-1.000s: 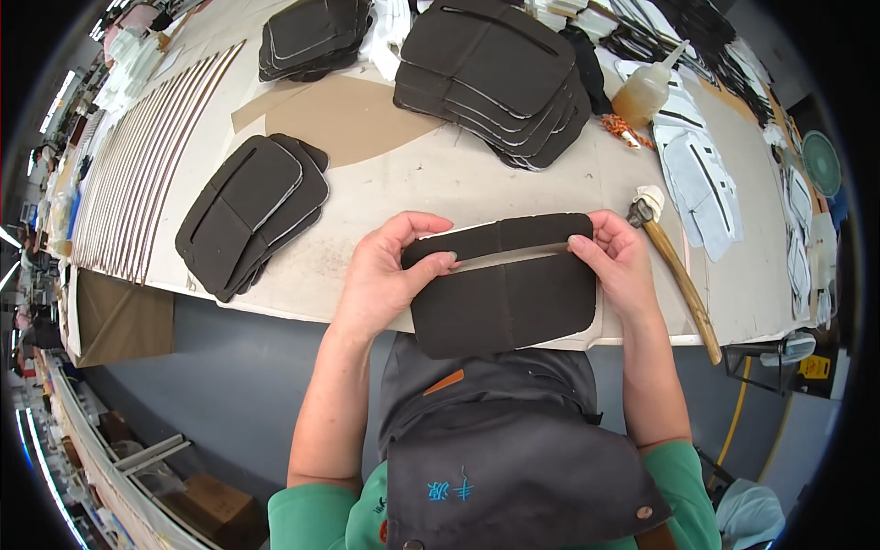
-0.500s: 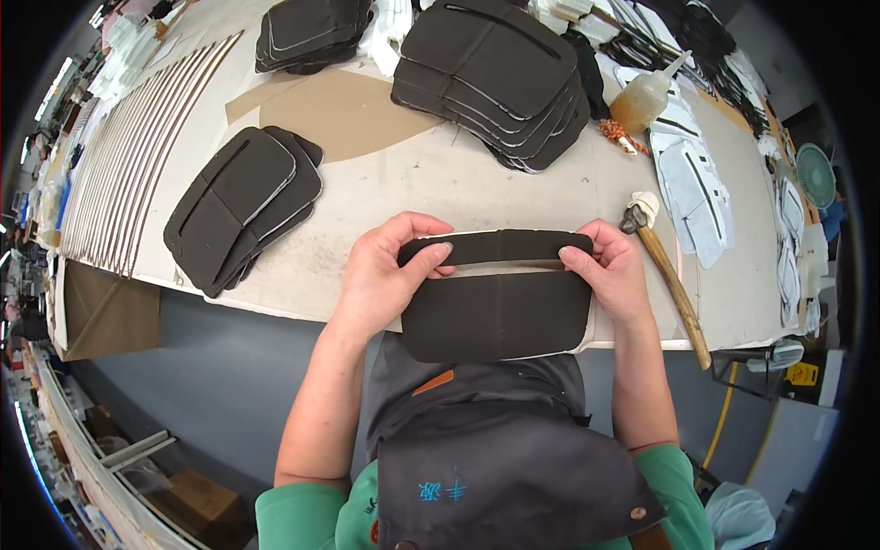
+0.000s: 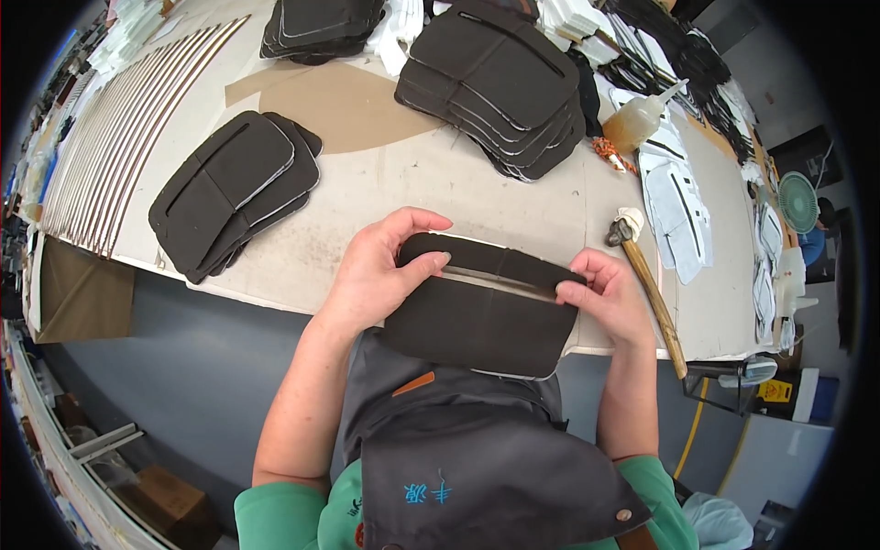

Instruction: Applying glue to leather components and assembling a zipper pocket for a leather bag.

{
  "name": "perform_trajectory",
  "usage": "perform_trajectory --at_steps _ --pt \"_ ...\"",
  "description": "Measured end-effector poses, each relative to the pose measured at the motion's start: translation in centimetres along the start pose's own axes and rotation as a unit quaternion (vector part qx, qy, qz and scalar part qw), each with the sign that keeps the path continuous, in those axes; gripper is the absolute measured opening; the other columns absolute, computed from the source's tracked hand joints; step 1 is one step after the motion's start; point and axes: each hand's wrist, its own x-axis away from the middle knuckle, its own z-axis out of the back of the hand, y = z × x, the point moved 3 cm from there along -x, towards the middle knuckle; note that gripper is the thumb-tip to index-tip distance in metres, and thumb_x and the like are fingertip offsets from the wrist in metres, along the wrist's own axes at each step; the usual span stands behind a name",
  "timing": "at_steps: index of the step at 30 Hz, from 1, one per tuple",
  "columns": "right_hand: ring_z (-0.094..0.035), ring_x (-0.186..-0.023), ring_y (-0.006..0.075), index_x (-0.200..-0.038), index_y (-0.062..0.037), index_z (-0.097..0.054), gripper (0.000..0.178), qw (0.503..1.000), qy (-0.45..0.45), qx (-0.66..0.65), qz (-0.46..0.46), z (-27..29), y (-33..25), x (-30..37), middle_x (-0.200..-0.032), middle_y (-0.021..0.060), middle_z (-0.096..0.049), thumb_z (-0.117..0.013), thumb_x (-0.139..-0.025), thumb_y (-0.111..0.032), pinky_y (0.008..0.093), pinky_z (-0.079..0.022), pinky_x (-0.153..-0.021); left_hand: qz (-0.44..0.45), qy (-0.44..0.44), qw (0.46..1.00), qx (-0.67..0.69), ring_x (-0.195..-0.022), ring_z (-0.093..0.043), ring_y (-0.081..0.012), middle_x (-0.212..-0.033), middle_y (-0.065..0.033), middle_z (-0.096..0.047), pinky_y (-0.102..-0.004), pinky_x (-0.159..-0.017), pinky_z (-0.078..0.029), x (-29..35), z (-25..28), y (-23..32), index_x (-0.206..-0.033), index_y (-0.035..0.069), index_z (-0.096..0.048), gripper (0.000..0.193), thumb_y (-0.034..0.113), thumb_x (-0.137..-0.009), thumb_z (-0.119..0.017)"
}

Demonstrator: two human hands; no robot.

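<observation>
A dark rounded fabric panel [image 3: 477, 325] with a long slot near its far edge lies across the table's near edge, its near part over my apron. My left hand [image 3: 380, 270] grips the narrow strip beyond the slot at its left end, thumb in the opening. At the strip's right end my right hand [image 3: 610, 293] pinches it between thumb and fingers. The slot gapes a little, showing a pale lining. The panel sits slanted, right side nearer me. Just right of my right hand rests a hammer [image 3: 653, 298] with a wooden handle.
Similar dark panels form a stack [image 3: 225, 183] at left and another stack [image 3: 495, 69] at the far middle. A brown sheet [image 3: 339, 105] lies between them. Thin strips [image 3: 137, 151] line the far left. At right are a squeeze bottle [image 3: 634, 121] of amber liquid and pale slotted pieces [image 3: 676, 211].
The panel has turned, its right end coming nearer me. My right hand has moved toward me with it, still gripping; the left keeps its hold. The whole view has shifted slightly.
</observation>
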Motion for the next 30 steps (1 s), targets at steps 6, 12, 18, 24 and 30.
perform_trajectory --at_steps 6,12,18,24,30 --pt "-0.056 -0.073 0.0065 -0.094 -0.0024 -0.065 0.026 0.943 -0.219 0.244 0.059 -2.6 -4.2 -0.9 -0.077 0.0002 -0.062 -0.081 -0.082 -0.019 0.0232 -0.047 -0.065 -0.008 -0.011 1.0 0.004 -0.078 -0.059 -0.0053 -0.096 -0.0002 -0.064 -0.0212 -0.072 -0.05 0.2 -0.2 0.4 -0.118 0.001 -0.062 0.027 -0.002 -0.091 -0.066" --pt "-0.056 -0.073 0.0047 -0.097 -0.0017 -0.066 0.014 0.972 -0.161 0.163 0.046 -8.3 -3.7 -5.8 -0.085 -0.0027 -0.064 -0.073 -0.087 -0.008 0.0226 -0.046 -0.066 -0.01 -0.019 1.0 -0.022 -0.075 -0.059 -0.0066 -0.093 -0.0009 -0.065 -0.0229 -0.07 -0.049 0.1 -0.3 0.1 -0.117 0.001 -0.063 0.021 0.003 -0.095 -0.062" --pt "-0.055 -0.072 0.001 -0.093 -0.0036 -0.064 0.007 0.97 -0.174 0.171 0.018 -9.3 -3.4 -7.1 -0.081 -0.0048 -0.063 -0.07 -0.089 -0.006 0.0181 -0.045 -0.064 0.001 -0.014 1.0 -0.019 -0.075 -0.06 -0.0078 -0.094 -0.0021 -0.065 -0.024 -0.072 -0.049 -0.2 -0.2 0.3 -0.117 0.001 -0.062 0.021 0.004 -0.096 -0.06" --pt "-0.059 -0.072 0.0015 -0.093 -0.0053 -0.065 0.011 0.983 -0.178 -0.01 -0.03 -8.0 -2.6 -7.7 -0.081 -0.0052 -0.065 -0.074 -0.087 -0.006 0.0173 -0.047 -0.065 -0.017 0.001 0.999 0.039 -0.095 -0.06 -0.01 -0.11 -0.0044 -0.064 -0.0244 -0.085 -0.048 -0.1 -0.2 0.5 -0.126 0.0 -0.057 0.032 0.003 -0.095 -0.062" --pt "-0.064 -0.075 0.0054 -0.095 -0.0071 -0.065 0.012 0.96 0.127 -0.081 0.235 -1.7 -9.5 -5.7 -0.086 -0.0003 -0.069 -0.074 -0.088 -0.002 0.0202 -0.053 -0.071 -0.21 0.207 0.944 -0.148 -0.118 -0.054 -0.0185 -0.124 -0.0094 -0.061 -0.0317 -0.098 -0.042 1.6 2.3 2.6 -0.124 0.001 -0.06 0.036 0.006 -0.09 -0.068"
